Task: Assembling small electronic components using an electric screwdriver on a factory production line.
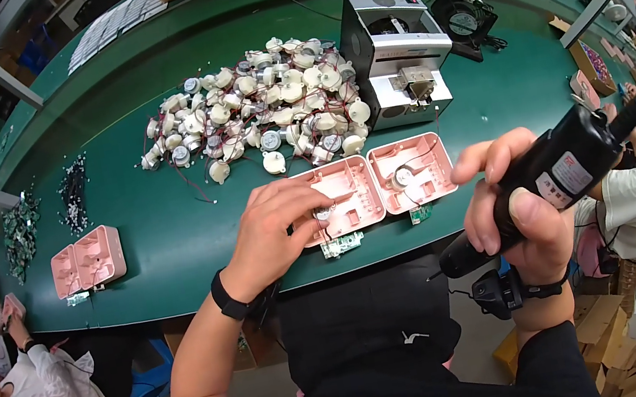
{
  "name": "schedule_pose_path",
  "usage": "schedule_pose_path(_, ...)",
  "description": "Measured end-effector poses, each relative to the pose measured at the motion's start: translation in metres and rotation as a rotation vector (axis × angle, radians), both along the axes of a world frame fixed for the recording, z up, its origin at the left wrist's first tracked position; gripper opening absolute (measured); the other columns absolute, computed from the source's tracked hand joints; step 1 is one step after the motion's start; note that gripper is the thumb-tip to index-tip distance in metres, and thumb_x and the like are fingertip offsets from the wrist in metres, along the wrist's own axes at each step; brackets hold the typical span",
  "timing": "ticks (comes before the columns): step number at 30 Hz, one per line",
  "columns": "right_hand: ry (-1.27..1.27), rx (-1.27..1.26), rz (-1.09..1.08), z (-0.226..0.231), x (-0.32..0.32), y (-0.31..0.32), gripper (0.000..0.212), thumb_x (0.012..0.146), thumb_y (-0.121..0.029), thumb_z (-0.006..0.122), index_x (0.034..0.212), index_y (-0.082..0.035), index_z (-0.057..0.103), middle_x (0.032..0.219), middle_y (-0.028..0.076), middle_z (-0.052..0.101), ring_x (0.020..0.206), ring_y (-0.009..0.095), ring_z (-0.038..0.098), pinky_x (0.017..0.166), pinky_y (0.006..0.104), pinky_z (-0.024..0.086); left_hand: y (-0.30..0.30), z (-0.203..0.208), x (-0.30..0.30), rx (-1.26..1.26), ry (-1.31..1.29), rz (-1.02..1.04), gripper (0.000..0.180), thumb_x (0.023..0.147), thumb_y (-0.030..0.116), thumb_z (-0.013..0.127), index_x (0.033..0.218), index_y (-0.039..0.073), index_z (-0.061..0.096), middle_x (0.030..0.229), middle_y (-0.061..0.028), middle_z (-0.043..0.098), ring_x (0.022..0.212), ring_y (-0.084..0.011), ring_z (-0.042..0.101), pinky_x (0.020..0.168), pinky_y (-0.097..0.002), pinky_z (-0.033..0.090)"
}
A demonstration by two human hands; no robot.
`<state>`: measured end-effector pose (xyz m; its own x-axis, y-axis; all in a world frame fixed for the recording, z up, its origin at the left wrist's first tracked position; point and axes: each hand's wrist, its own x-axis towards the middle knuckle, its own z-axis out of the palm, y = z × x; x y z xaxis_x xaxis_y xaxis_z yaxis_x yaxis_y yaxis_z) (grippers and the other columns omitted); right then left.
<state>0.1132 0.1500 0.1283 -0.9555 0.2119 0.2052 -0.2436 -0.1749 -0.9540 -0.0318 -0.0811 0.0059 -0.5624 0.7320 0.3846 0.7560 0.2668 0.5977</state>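
Note:
My right hand [521, 214] is wrapped round a black electric screwdriver [563, 165], its thin bit pointing down to the left, off the table's front edge. My left hand [276, 227] reaches into a pink plastic housing [354, 185]; thumb and fingers close on a small silvery round motor, mostly covered by the fingertips. A green circuit board [342, 245] hangs at that housing's front edge. Just to the right lies a second pink housing half [441, 164] with a round metal motor [402, 176] inside and another small green board [421, 215] at its front.
A big heap of white-capped motors [268, 105] with red wires lies behind the housings. Beside it stand a screw feeder [399, 56] and a black fan [465, 21]. Another pink housing [98, 256] and piles of green boards [23, 238] lie left. Other people work at both sides.

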Motion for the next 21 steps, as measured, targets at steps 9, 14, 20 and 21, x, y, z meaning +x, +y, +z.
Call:
schedule_pose_path(9, 0.218, -0.051, -0.011, 0.001, -0.047, -0.029, 0.047, 0.086, -0.035, 0.07, 0.106, -0.003, 0.043, 0.093, 0.013, 0.052, 0.048, 0.015, 0.052, 0.045, 0.0284, 0.045, 0.006, -0.014, -0.001, 0.023, 0.022, 0.044, 0.033, 0.07, 0.005, 0.074, 0.102, 0.01, 0.069, 0.102, -0.0029, 0.067, 0.108, -0.0237, 0.06, 0.094, -0.0397, 0.043)
schedule_pose_path(14, 0.18, -0.003, 0.02, -0.028, -0.065, -0.048, 0.051, 0.082, -0.036, 0.078, 0.105, -0.008, 0.042, 0.089, 0.008, 0.049, 0.054, 0.017, 0.054, 0.051, 0.0314, 0.047, 0.004, -0.009, 0.002, 0.005, 0.014, 0.18, 0.037, 0.07, 0.004, 0.073, 0.105, 0.011, 0.066, 0.101, -0.0023, 0.062, 0.109, -0.0252, 0.058, 0.1, -0.0441, 0.041)
schedule_pose_path(20, 0.053, 0.064, -0.014, -0.035, -0.079, -0.061, 0.051, 0.081, -0.037, 0.079, 0.104, -0.011, 0.042, 0.089, 0.007, 0.048, 0.061, 0.017, 0.056, 0.058, 0.0334, 0.049, 0.003, -0.011, 0.001, -0.043, 0.057, 0.165, 0.037, 0.07, 0.004, 0.073, 0.104, 0.012, 0.065, 0.099, -0.0017, 0.061, 0.11, -0.025, 0.056, 0.107, -0.0486, 0.037)
schedule_pose_path(21, 0.048, 0.067, -0.008, -0.036, -0.081, -0.061, 0.051, 0.081, -0.037, 0.079, 0.103, -0.011, 0.042, 0.089, 0.007, 0.048, 0.062, 0.017, 0.056, 0.058, 0.0334, 0.049, 0.004, -0.011, 0.002, -0.039, 0.055, 0.17, 0.037, 0.07, 0.004, 0.073, 0.104, 0.012, 0.065, 0.099, -0.0017, 0.061, 0.11, -0.025, 0.056, 0.107, -0.0486, 0.037)
